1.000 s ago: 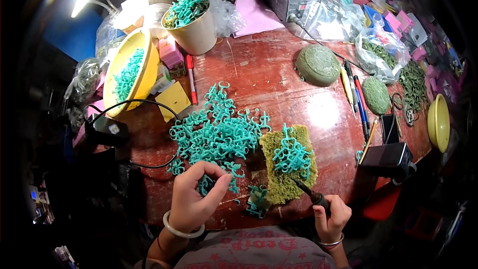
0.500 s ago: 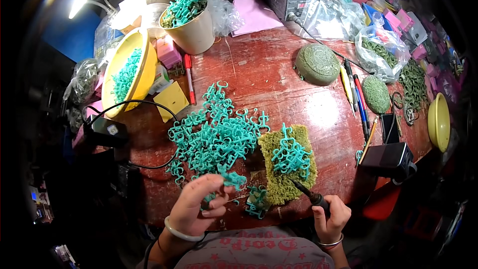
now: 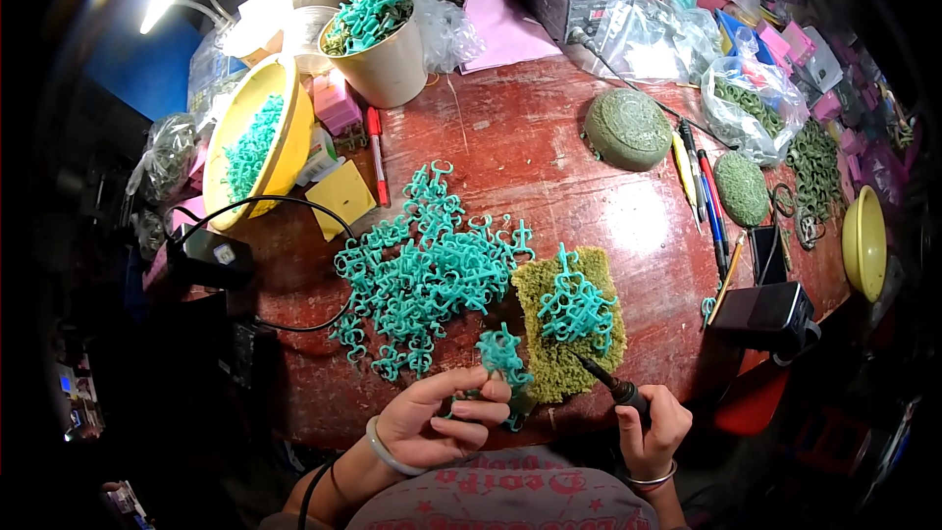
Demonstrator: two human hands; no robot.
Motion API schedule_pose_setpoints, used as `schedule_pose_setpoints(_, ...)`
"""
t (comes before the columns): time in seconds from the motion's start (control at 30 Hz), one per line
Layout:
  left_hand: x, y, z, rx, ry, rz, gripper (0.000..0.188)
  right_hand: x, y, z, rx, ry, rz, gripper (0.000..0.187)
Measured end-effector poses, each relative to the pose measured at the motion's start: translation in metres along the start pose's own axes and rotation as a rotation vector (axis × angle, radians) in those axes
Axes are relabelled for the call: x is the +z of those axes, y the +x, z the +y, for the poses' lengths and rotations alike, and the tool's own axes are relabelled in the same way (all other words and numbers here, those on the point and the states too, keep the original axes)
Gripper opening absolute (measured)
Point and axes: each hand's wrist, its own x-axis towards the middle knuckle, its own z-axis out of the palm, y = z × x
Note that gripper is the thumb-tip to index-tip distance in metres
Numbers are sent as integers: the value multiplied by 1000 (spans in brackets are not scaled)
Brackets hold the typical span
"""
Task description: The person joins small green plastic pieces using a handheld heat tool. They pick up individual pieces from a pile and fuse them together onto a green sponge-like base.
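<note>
Here the left hand [image 3: 437,422] pinches a teal plastic cluster [image 3: 503,355] just left of the green mat [image 3: 567,334]; the right hand [image 3: 650,422] grips a soldering iron [image 3: 608,381], tip angled up-left onto the mat's near edge.

A yellow bowl [image 3: 294,142] of teal plastic pieces leans at the left end of the red-brown table [image 3: 510,152]. Just right of the bowl lies a red marker [image 3: 376,155], and beyond that stands a cream bucket [image 3: 388,69] heaped with teal pieces. Far right of the bowl sit a green dome [image 3: 628,128], a smaller green dome [image 3: 742,188], pens [image 3: 702,186] between them, and a second yellow bowl [image 3: 864,243] at the table's edge.
</note>
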Motion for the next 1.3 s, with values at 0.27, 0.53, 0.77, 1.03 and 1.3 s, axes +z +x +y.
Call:
schedule_pose_setpoints(0.27,13,0,-4,287,464,200,18,-4,3,-4,23,19,-13,37)
schedule_pose_setpoints(0.53,13,-3,-13,489,831,392,6,-3,47,-52,198,405,-128,19)
schedule_pose_setpoints(0.77,6,-5,-15,543,1004,373,9,11,73,-65,-20,407,-215,21)
schedule_pose_setpoints(1.03,7,-3,-19,639,1086,369,12,20,72,-65,-95,394,-186,16)
schedule_pose_setpoints(1.3,2,-1,-19,650,1135,375,8,23,66,-63,-123,358,-215,26)
